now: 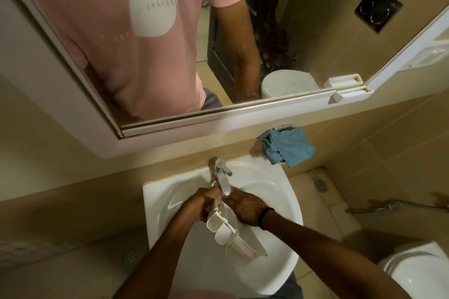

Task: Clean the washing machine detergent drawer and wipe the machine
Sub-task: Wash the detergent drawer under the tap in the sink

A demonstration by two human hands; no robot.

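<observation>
Head view, items read left to right. One sink [155,201] is occupying the centre, with one tap [223,179] rising at its back rim. The left hand [200,204] is curling its fingers round the far end of the single detergent drawer [228,230], gripping it just below the spout. The drawer is hanging over the basin with its long axis running diagonally, far end under the spout and near end pointing down and right toward the person, compartments facing up. The right hand [247,209] is lying against the drawer's right flank, fingers stretched nearly straight toward the spout and pressing, not clasping. Both hands are touching the drawer; the left is bearing it, so the right appears free to rub. Whether water is running cannot be told. One blue cloth [289,147] is hanging on the wall, up and right of the tap, nearer the right hand.
</observation>
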